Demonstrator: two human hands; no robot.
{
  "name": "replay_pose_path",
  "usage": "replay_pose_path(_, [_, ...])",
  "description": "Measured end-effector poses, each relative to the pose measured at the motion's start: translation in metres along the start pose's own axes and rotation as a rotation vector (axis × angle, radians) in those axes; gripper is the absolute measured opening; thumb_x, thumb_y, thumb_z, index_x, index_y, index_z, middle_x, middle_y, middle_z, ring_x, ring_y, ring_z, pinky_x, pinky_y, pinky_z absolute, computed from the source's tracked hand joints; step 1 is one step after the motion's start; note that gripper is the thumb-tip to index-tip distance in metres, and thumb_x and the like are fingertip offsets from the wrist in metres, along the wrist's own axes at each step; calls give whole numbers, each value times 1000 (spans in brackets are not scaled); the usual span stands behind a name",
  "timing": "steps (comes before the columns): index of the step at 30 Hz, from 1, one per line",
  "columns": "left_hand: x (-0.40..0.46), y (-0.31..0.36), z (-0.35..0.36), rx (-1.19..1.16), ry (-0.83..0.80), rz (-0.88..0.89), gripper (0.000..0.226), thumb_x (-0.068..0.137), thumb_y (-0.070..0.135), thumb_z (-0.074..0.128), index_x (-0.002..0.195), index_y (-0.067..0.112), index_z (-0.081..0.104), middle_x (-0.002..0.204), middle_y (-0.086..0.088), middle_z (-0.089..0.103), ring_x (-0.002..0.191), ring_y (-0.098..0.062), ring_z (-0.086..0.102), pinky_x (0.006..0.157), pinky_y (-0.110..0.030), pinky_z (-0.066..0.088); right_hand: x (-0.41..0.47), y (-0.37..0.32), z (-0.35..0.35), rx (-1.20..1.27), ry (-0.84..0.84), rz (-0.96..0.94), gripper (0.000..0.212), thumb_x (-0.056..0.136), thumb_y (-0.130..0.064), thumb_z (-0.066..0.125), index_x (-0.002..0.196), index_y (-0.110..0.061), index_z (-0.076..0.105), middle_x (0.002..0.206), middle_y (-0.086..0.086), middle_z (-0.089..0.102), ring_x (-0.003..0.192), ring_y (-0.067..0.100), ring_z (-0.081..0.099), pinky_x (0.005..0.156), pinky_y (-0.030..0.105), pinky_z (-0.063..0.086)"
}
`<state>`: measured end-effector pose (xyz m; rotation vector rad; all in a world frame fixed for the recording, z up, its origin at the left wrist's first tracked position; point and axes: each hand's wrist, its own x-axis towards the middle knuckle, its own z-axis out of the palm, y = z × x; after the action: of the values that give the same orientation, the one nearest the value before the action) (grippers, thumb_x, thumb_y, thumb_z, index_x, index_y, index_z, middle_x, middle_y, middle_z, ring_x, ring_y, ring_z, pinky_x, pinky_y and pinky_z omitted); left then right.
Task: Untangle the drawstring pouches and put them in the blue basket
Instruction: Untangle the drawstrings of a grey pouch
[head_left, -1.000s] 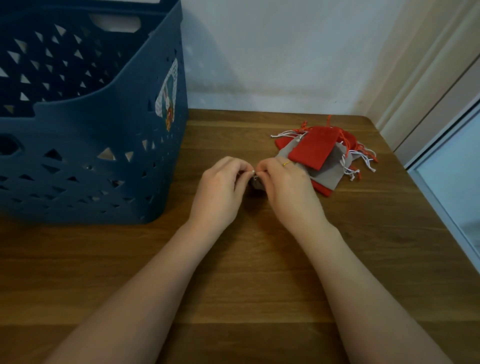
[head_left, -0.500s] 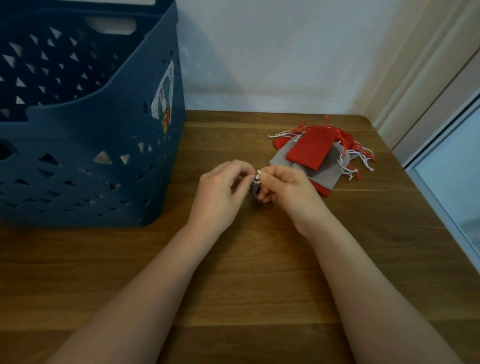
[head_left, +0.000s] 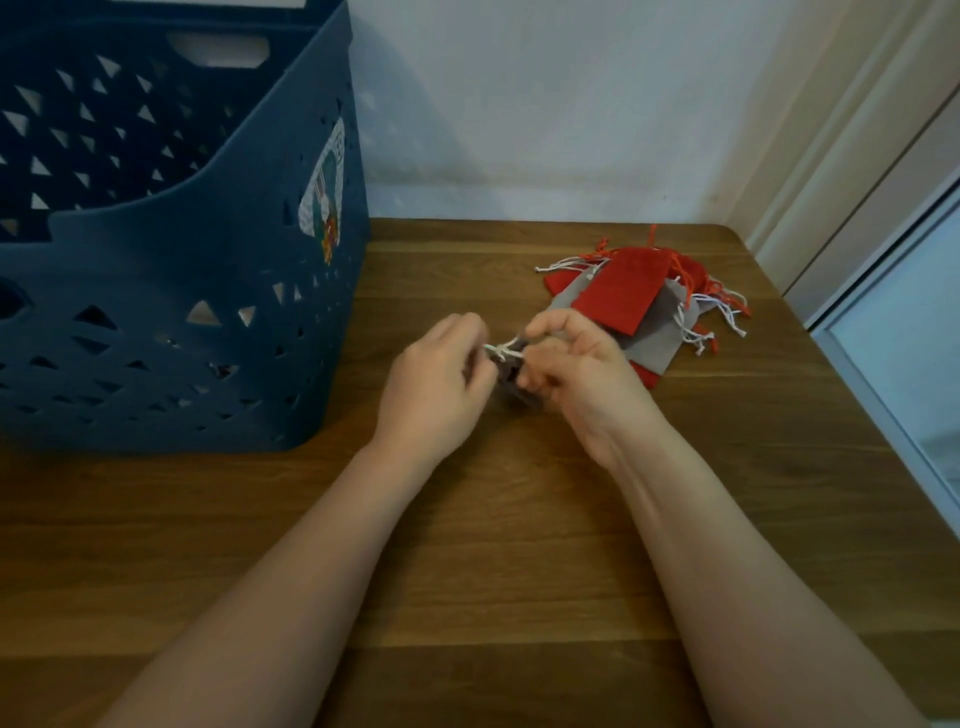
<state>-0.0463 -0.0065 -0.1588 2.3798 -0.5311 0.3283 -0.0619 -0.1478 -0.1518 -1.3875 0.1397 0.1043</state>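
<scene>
My left hand (head_left: 436, 384) and right hand (head_left: 582, 374) pinching white drawstring (head_left: 503, 351) of grey pouch (head_left: 511, 382) mid-table, blue basket (head_left: 171, 291) left, pouch pile (head_left: 631, 299) near table's (head_left: 519, 545) right edge.

You have one blue basket (head_left: 197, 291) on one wooden table (head_left: 467, 545). Two hands in view: left hand (head_left: 436, 384), right hand (head_left: 582, 374), one grey pouch (head_left: 509, 382) between them. The pile (head_left: 639, 301) shows red and grey pouches; exact count cannot be told.
</scene>
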Motion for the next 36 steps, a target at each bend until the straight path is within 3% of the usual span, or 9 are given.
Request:
replay_pose_path(3, [2,-4,-1,-33,-13,-36,9,89,16,52,82,21,51,77,8,48,69,-6,49,60,-24,43,2,-1,-4,145,24,-24,28,87,13,44,83,-14,50,55,-4,56,59,12,55,63,23,48])
replay_pose_path(8, [3,1,-1,-134,-83,-122,11,89,15,54,80,22,53,77,6,53,68,-7,52,58,-18,41,3,2,-7,6,91,-60,29,87,11,45,78,-17,49,61,-3,55,63,12,54,62,22,44])
replay_pose_path(13, [-1,9,-16,-582,-227,-174,20,90,5,46,72,12,51,74,1,57,69,-7,59,69,-26,49,-1,-4,-6,-46,-20,-164,28,88,8,46,78,-17,53,61,-7,52,59,8,49,60,20,41])
replay_pose_path(17, [4,10,-11,-615,-172,-229,25,91,7,44,69,15,52,68,4,54,72,-11,54,76,-31,44,0,-9,-10,52,49,-217,29,88,12,43,79,-14,51,61,-4,52,59,8,52,62,23,43])
replay_pose_path(22, [2,11,-17,-806,-88,-320,27,92,6,40,70,15,52,68,-1,51,74,-17,51,79,-36,44,-4,-7,-2,-120,29,-291,23,91,4,48,85,-17,54,63,-8,56,64,9,55,67,24,46])
replay_pose_path(26, [4,20,-33,-917,-37,-268,30,93,5,37,68,16,49,67,1,52,72,-16,52,71,-29,45,-9,-23,6,-260,-48,-436,18,92,1,50,91,-15,58,75,-6,59,67,2,55,65,18,46])
replay_pose_path(30, [1,24,-53,-963,6,-210,29,94,7,41,68,16,50,61,7,53,67,-14,52,63,-24,45,-19,-34,16,-463,-87,-571,23,83,-9,64,100,-23,57,98,-3,61,91,10,59,77,22,49])
replay_pose_path(33, [-2,29,-69,-936,42,-156,26,96,11,45,71,16,52,62,11,52,66,-9,51,64,-22,46,-23,-41,34,-509,-26,-604,30,82,-9,68,99,-30,53,98,-9,61,96,12,60,84,31,50])
replay_pose_path(36, [-1,35,-90,-907,132,-94,19,96,14,49,79,19,56,69,12,58,69,-3,55,66,-21,46,-24,-56,58,-431,51,-616,25,85,-10,65,95,-31,54,95,-7,65,92,10,64,77,27,52])
